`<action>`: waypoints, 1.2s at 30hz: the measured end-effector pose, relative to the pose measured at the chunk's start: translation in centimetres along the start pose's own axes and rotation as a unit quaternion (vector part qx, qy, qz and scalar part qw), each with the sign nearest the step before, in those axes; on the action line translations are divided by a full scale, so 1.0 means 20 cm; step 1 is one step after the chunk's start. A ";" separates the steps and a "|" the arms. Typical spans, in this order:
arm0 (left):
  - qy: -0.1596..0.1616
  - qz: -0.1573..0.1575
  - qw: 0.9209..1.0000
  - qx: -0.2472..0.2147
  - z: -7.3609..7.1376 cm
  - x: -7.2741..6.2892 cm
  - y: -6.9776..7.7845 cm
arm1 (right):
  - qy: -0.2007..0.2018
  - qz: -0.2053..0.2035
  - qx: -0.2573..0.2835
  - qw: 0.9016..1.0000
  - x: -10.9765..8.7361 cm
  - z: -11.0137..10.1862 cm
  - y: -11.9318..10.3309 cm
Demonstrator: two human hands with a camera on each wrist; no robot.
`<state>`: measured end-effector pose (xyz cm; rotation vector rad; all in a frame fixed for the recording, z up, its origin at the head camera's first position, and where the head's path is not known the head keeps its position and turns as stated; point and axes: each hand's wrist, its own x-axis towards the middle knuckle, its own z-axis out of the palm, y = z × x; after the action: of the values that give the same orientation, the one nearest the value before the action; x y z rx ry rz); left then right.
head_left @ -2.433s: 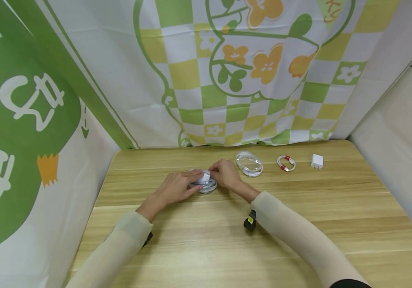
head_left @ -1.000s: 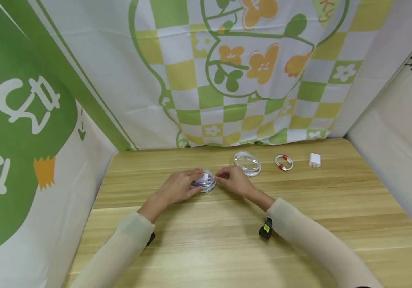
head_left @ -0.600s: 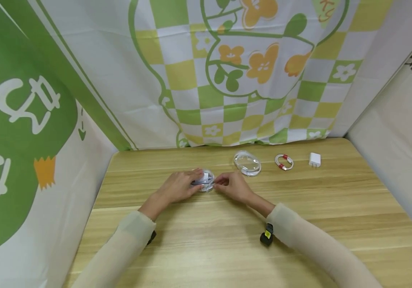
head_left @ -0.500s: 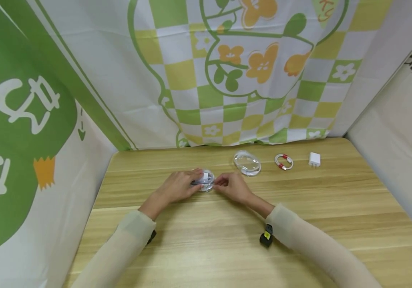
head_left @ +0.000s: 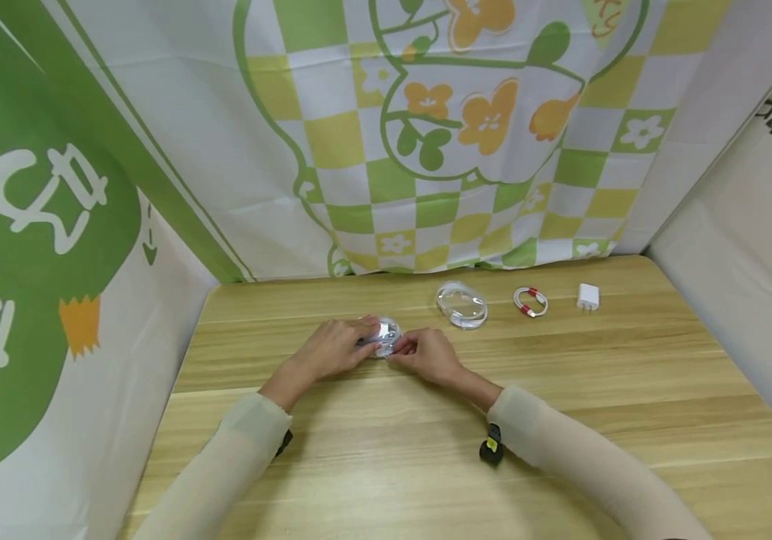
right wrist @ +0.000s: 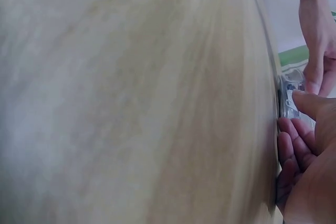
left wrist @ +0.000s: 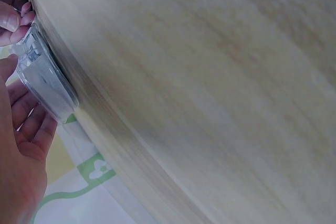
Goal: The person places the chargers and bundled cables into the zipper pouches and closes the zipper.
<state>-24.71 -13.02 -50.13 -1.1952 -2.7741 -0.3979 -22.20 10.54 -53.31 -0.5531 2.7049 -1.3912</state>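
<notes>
desk (head_left: pixel 426 450): light wood grain, pale streaks
case (head_left: pixel 386 335): clear plastic, white and grey inside
second case (head_left: pixel 462 306): clear plastic, white content
cable coil (head_left: pixel 530 302): white, red ends
charger plug (head_left: pixel 587 297): plain white
backdrop (head_left: pixel 426 150): white, green/yellow checks, orange flowers, green leaves
left panel (head_left: pixel 34 225): green, white glyphs, orange patch
right panel (head_left: pixel 750 225): white, black glyphs
sleeves (head_left: pixel 237 450): pale beige
wrist strap (head_left: pixel 490 452): black, yellow spot
</notes>
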 end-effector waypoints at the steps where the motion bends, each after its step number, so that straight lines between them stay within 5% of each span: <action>1: -0.002 -0.001 1.000 -0.001 0.00 0.00 0.00 | 0.002 0.003 -0.005 1.000 0.00 0.00 0.00; 15: -0.012 -0.010 1.000 -0.004 0.00 0.01 0.00 | 0.058 0.033 -0.124 0.990 0.01 0.08 -0.04; 36: 0.001 -0.006 1.000 -0.004 0.00 0.01 0.01 | 0.035 -0.006 -0.106 0.994 0.01 0.05 -0.03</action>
<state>-24.76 -12.72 -50.14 -1.1786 -2.7828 -0.4118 -22.03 9.33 -53.47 -0.5434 2.9312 -1.1519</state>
